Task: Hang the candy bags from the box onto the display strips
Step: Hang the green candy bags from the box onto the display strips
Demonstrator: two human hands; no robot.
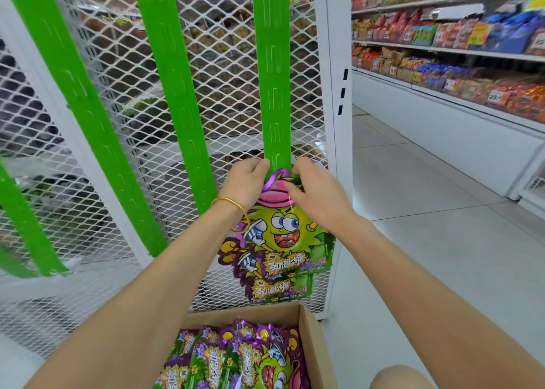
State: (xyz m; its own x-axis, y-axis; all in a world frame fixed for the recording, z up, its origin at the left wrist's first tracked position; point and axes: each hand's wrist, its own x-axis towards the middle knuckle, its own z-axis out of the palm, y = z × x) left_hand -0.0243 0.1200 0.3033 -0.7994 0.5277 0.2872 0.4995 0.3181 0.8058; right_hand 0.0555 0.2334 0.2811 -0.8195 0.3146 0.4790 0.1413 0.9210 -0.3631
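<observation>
At the left of the white mesh panel (pixel 124 64), three green display strips (pixel 174 79) hang bare and slanted. A fourth, the right strip (pixel 274 79), hangs straight near the panel's right edge. Your left hand (pixel 246 182), a gold bangle (pixel 233 208) on its wrist, curls its fingers round the left edge of that strip's lower end. There it meets the top of a candy bag (pixel 280 241), which hangs flat against the mesh. Your right hand (pixel 317 195) pinches the bag's top, with the thumb on the printed pink hat and the fingers curled behind.

The bag looks light, thin, crinkly and probably slippery. Hold it by the flat top edge beside the hang hole, not by the soft body.

An open cardboard box (pixel 312 344) of more bags (pixel 236 359) sits at the bottom edge. Snack shelves (pixel 442 35) fill the right.
</observation>
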